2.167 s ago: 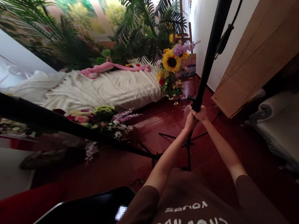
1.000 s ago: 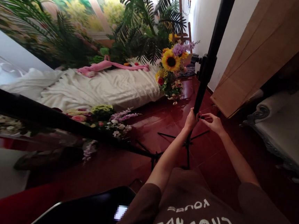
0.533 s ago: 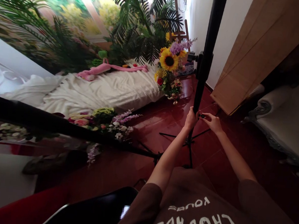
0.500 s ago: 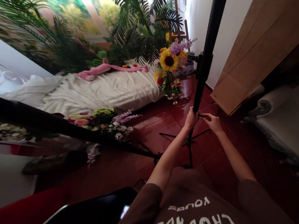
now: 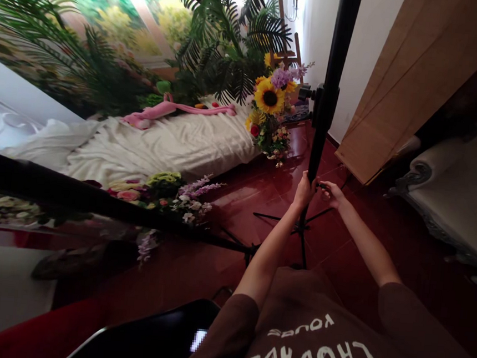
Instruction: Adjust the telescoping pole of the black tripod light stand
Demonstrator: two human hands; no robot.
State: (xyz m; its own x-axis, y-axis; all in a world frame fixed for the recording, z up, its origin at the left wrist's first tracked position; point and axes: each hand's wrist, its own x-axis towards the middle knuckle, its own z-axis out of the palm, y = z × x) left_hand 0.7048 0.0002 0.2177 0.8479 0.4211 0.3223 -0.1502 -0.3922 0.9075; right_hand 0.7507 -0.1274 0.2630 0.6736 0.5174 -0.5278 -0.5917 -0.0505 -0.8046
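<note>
The left hand point(image 5: 303, 190) was closed around the upright black metal stand pole point(image 5: 324, 114), its forearm reaching forward. Just right of it, the right hand point(image 5: 332, 195) was partly open, fingers curled and pinching the small black knob point(image 5: 321, 186) on the pole, its forearm slanting inward. Beyond both hands stood yellow sunflowers point(image 5: 270, 95).

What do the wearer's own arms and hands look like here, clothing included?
Both the left hand and the right hand are bare, without gloves. The forearms are uncovered below short, dark brown sleeves. The matching shirt carries pale lettering across its front.
</note>
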